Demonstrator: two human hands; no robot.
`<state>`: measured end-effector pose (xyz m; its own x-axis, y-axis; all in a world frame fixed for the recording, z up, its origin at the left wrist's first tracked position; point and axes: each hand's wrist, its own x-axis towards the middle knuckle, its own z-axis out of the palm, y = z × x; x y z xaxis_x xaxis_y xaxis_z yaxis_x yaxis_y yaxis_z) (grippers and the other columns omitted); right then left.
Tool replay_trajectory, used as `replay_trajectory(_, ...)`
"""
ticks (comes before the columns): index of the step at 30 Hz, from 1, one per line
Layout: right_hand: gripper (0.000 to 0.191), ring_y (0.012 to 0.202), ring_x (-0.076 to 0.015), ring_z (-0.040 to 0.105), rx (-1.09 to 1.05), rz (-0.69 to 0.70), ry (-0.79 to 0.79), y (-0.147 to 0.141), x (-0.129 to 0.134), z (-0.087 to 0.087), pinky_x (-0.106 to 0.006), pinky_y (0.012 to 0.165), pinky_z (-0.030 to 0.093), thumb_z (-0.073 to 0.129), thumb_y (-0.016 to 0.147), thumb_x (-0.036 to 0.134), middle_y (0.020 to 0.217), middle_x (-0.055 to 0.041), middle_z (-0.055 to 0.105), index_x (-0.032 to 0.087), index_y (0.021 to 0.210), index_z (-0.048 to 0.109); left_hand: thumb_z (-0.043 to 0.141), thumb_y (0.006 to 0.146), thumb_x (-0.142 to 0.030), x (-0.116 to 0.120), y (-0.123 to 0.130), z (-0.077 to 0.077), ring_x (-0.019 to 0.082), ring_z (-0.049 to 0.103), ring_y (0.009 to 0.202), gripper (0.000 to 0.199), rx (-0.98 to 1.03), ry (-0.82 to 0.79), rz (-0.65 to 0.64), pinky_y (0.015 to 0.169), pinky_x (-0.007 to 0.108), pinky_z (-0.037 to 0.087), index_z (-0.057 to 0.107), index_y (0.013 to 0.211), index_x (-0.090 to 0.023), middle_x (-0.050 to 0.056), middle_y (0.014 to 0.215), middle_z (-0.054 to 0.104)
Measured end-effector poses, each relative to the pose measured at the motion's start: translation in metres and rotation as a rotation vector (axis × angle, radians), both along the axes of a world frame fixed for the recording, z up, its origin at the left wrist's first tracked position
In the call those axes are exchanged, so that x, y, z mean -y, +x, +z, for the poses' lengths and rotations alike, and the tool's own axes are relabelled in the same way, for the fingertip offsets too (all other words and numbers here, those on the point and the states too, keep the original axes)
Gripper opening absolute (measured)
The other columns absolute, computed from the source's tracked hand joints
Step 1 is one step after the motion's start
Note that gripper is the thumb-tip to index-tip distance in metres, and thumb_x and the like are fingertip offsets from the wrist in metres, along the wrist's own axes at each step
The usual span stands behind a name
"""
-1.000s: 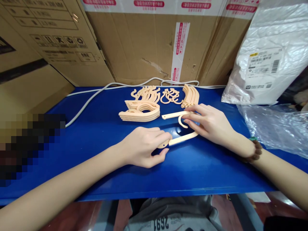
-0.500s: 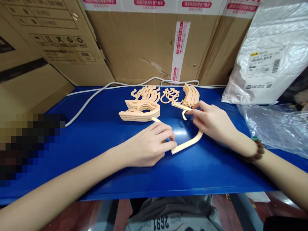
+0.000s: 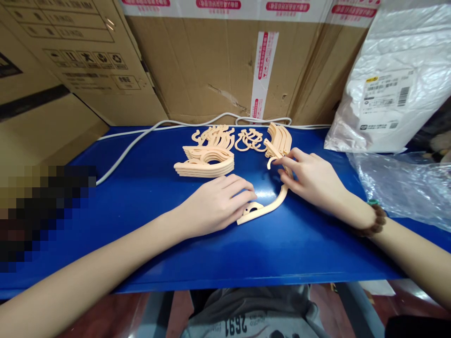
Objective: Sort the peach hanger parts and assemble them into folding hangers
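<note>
A beige plastic folding hanger lies partly unfolded between my hands, its curved arm (image 3: 269, 210) running along the table. My right hand (image 3: 312, 177) pinches the upper end where the parts meet. A straight-looking hanger piece (image 3: 273, 148) and the tip of a hook (image 3: 270, 163) stick out past its fingers. At the lower end, the bent fingers of my left hand (image 3: 220, 204) grip the hanger beside a small arched part (image 3: 254, 205); the fingertips are partly hidden. Behind my left hand sits a neat stack of folded hangers (image 3: 204, 167).
Loose hooks (image 3: 251, 140), more small curved pieces (image 3: 216, 137) and a bundle of hanger arms (image 3: 280, 137) lie at the back of the blue table (image 3: 148, 206). A white cable (image 3: 141, 134) runs behind. Cardboard boxes (image 3: 218, 61) and a white plastic parcel (image 3: 391, 89) border the table.
The hanger has turned and shifted left at its lower end, with its arched part now showing. The piece by my right hand points more upward. My left hand moved slightly back.
</note>
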<state>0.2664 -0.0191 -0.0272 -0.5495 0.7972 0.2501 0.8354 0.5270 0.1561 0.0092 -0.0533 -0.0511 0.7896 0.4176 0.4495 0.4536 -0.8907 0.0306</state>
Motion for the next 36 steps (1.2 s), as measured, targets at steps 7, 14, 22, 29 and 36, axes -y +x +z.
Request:
replay_trajectory(7,0.025,0.075,-0.0206,0.057,0.020,-0.001,0.016,-0.001,0.001,-0.001,-0.032,0.071,0.036,0.046,0.096,0.027,0.101,-0.0084,0.062,0.019,0.112,0.062,0.057,0.091,-0.051,0.003,-0.001,0.004,0.024,0.060,0.090,0.045,-0.062,-0.116,-0.011,0.078,0.036,0.049,0.063,0.113,-0.012,0.009,0.099,0.067)
replay_trajectory(14,0.014,0.078,-0.0200,0.059,-0.022,0.166,-0.039,-0.002,0.003,0.002,-0.031,0.072,0.037,0.046,0.092,0.020,0.099,-0.0071,0.066,0.018,0.102,0.055,0.051,0.096,-0.027,-0.001,-0.001,-0.002,0.021,0.060,0.094,0.024,-0.051,-0.148,0.031,0.082,0.034,0.047,0.063,0.113,-0.016,0.006,0.103,0.068)
replay_trajectory(22,0.011,0.063,-0.0174,0.055,-0.025,0.271,-0.153,-0.009,0.016,0.004,-0.028,0.066,0.033,0.049,0.091,0.022,0.077,-0.0031,0.066,0.017,0.101,0.052,0.048,0.098,-0.022,-0.001,0.000,-0.008,0.021,0.062,0.093,0.020,-0.012,0.034,0.178,0.079,0.033,0.048,0.063,0.112,-0.017,0.006,0.102,0.067)
replay_trajectory(29,0.024,0.057,-0.0160,0.055,-0.176,0.133,-0.394,-0.016,0.025,-0.002,-0.026,0.056,0.030,0.050,0.093,0.027,0.069,0.0016,0.062,0.018,0.115,0.053,0.045,0.100,-0.028,0.005,0.000,-0.007,0.022,0.063,0.089,0.025,-0.057,-0.081,0.222,0.077,0.034,0.049,0.064,0.111,-0.017,0.005,0.098,0.067)
replay_trajectory(36,0.018,0.063,-0.0137,0.056,-0.440,0.282,-0.655,-0.021,0.031,0.000,-0.025,0.061,0.037,0.041,0.099,0.026,0.076,0.0009,0.064,0.019,0.109,0.055,0.049,0.098,-0.041,0.003,0.002,-0.006,0.023,0.063,0.098,0.033,-0.008,-0.209,0.245,0.084,0.036,0.050,0.063,0.115,-0.017,0.008,0.108,0.067)
